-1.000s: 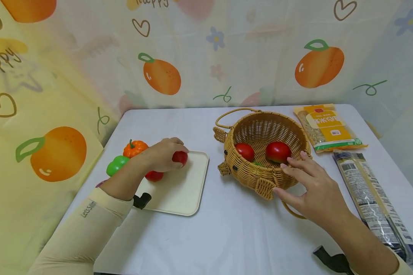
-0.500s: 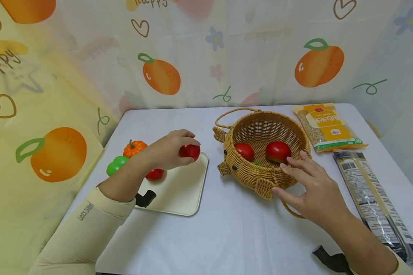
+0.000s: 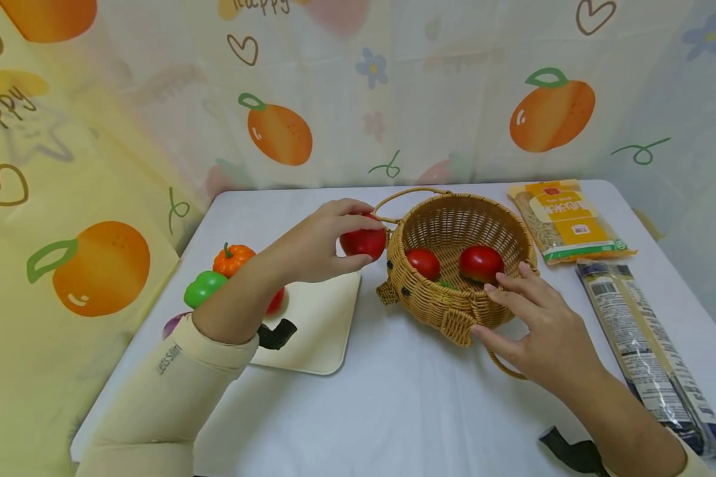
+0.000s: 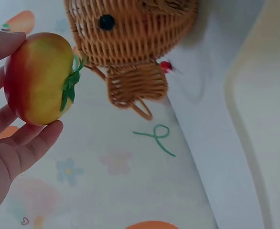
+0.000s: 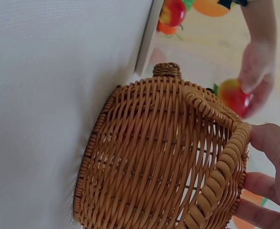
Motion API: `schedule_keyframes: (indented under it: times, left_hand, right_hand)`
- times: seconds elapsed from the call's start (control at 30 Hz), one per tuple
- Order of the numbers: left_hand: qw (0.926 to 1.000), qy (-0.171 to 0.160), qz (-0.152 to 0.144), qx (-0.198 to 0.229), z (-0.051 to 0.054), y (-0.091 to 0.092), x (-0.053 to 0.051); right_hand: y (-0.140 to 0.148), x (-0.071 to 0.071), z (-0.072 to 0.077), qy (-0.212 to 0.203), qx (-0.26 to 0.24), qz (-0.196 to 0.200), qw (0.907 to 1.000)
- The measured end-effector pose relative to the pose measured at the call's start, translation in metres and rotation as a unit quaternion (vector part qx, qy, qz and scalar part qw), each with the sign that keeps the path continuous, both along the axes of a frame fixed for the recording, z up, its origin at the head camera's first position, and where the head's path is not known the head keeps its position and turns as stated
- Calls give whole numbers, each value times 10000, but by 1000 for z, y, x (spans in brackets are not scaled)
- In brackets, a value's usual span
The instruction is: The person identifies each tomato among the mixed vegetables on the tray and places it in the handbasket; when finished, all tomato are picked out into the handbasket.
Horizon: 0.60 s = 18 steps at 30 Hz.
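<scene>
My left hand (image 3: 319, 245) holds a red toy tomato (image 3: 362, 240) between thumb and fingers, just left of the wicker basket (image 3: 429, 308). In the left wrist view the tomato (image 4: 37, 78) shows a yellow patch and green calyx. Fish-shaped, the basket has two red fruits inside, a left one (image 3: 423, 264) and a right one (image 3: 480, 264), with a bit of green below them. My right hand (image 3: 539, 324) grips the basket's near right rim, fingertips over the edge and thumb against the outer wall.
A cream tray (image 3: 322, 331) lies left, with a red fruit (image 3: 276, 302) partly behind my left arm. Beside it are an orange pumpkin-like vegetable (image 3: 233, 258), a green pepper (image 3: 205, 289) and something purple (image 3: 173, 324). A yellow food bag (image 3: 573, 222) and a long packet (image 3: 644, 351) lie right.
My left hand has lifted the tomato off the tray and carried it right, up to the basket's left side. My right hand and the basket have stayed in place.
</scene>
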<state>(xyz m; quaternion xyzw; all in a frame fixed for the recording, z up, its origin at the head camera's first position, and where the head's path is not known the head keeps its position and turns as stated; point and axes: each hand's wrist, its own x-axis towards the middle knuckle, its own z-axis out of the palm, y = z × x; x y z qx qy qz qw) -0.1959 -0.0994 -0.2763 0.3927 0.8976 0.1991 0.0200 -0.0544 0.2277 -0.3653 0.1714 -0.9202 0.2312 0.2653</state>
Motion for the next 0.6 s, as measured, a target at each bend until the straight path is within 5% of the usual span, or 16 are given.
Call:
schedule_keyframes:
  times: [0.33, 0.6]
  left_hand:
    - [9981, 182, -421, 412, 10, 44, 2]
    - [9948, 269, -900, 385, -1, 77, -3]
  right_hand:
    - [0, 1, -1, -56, -29, -5, 10000]
    - [1, 0, -3, 51, -51, 40, 10000]
